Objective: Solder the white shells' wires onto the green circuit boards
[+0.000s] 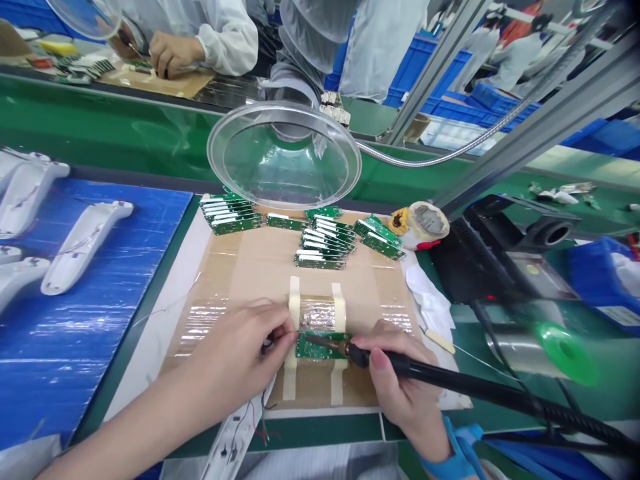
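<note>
A small green circuit board (pixel 323 347) lies on a taped cardboard mat (pixel 250 273), between two strips of masking tape. My right hand (pixel 400 387) is closed round a black soldering iron (pixel 450 380), whose tip rests on the board's left end. My left hand (pixel 240 353) pinches something thin at the board's left edge, likely a wire or solder; I cannot make it out. A white plastic part with red and black wires (pixel 240 433) lies under my left wrist.
Stacks of green circuit boards (pixel 325 243) line the mat's far edge under a round magnifier lens (pixel 284 155). White housings (pixel 85 243) lie on a blue sheet at left. A black soldering station (pixel 493 260), solder spool (pixel 563 350) and tape roll (pixel 425 223) stand at right. Another person works across the belt.
</note>
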A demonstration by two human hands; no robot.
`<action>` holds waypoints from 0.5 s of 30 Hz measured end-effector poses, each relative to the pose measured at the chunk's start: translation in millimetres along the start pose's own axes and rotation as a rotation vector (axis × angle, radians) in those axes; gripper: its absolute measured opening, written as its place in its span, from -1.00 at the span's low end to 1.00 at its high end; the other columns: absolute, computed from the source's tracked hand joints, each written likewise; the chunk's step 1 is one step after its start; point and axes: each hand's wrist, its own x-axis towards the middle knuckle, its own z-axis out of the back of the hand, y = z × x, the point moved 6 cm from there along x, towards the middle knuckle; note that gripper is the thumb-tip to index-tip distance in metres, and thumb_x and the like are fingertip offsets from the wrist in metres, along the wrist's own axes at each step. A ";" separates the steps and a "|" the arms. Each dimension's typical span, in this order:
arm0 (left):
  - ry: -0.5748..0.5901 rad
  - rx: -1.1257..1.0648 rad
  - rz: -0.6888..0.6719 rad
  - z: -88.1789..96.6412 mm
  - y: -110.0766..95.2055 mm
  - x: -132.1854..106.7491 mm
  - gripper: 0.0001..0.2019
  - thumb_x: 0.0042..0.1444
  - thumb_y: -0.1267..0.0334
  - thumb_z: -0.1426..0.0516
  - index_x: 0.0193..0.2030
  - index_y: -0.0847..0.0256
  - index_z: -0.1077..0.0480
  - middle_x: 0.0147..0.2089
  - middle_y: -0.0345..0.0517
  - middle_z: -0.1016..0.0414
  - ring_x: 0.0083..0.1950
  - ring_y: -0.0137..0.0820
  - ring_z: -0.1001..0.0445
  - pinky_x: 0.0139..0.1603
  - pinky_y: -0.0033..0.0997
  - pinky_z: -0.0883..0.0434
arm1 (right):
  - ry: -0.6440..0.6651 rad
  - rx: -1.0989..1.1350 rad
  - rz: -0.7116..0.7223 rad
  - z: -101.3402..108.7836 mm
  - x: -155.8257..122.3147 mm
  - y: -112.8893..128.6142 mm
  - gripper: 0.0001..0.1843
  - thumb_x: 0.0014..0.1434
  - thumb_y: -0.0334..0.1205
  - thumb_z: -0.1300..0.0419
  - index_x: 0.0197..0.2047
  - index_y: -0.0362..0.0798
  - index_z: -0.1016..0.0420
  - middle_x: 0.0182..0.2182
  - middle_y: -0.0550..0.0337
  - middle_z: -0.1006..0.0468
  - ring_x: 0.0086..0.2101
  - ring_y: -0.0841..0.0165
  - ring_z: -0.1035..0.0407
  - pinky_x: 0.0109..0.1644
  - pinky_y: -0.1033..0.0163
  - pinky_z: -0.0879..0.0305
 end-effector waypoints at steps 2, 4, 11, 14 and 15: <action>0.012 0.011 -0.003 0.1 -0.7 0.5 -0.69 0.43 0.15 0.01 -0.30 0.13 -0.42 -0.31 -0.13 -0.52 -0.25 -0.28 -0.49 -0.20 -0.29 -0.29 | -0.051 0.006 -0.009 3.8 -2.7 -2.6 -0.84 0.50 -0.29 -0.23 -0.10 0.07 -0.65 -0.39 0.28 -0.71 -0.45 0.43 -0.51 -0.38 0.32 -0.44; 0.026 0.013 -0.010 0.7 -1.4 1.4 -0.70 0.43 0.17 0.01 -0.32 0.13 -0.41 -0.33 -0.15 -0.51 -0.26 -0.29 -0.48 -0.20 -0.30 -0.28 | -0.112 0.019 -0.032 7.8 -6.6 -6.6 -0.82 0.51 -0.28 -0.22 -0.10 0.07 -0.66 -0.38 0.27 -0.71 -0.45 0.42 -0.50 -0.37 0.30 -0.44; 0.100 -0.019 0.015 3.2 1.2 7.9 -0.70 0.45 0.12 -0.03 -0.30 0.12 -0.43 -0.32 -0.19 -0.53 -0.27 -0.33 -0.47 -0.20 -0.32 -0.26 | -0.058 0.045 -0.088 2.8 -10.3 -12.5 -0.85 0.48 -0.30 -0.27 -0.05 0.10 -0.68 -0.37 0.28 -0.68 -0.44 0.42 -0.51 -0.37 0.31 -0.45; 0.127 -0.031 0.039 4.7 1.4 9.5 -0.70 0.44 0.09 -0.04 -0.30 0.11 -0.44 -0.32 -0.20 -0.55 -0.29 -0.34 -0.47 -0.22 -0.33 -0.25 | -0.038 0.032 -0.111 1.5 -7.6 -11.6 -0.85 0.48 -0.30 -0.27 -0.05 0.11 -0.67 -0.36 0.29 -0.69 -0.44 0.43 -0.52 -0.37 0.33 -0.46; 0.135 -0.030 0.045 5.0 1.3 9.6 -0.69 0.44 0.08 -0.05 -0.31 0.11 -0.44 -0.33 -0.21 -0.55 -0.30 -0.35 -0.46 -0.23 -0.33 -0.25 | -0.028 0.025 -0.111 0.9 -6.2 -10.7 -0.86 0.48 -0.30 -0.27 -0.05 0.11 -0.67 -0.35 0.29 -0.69 -0.44 0.43 -0.52 -0.37 0.34 -0.46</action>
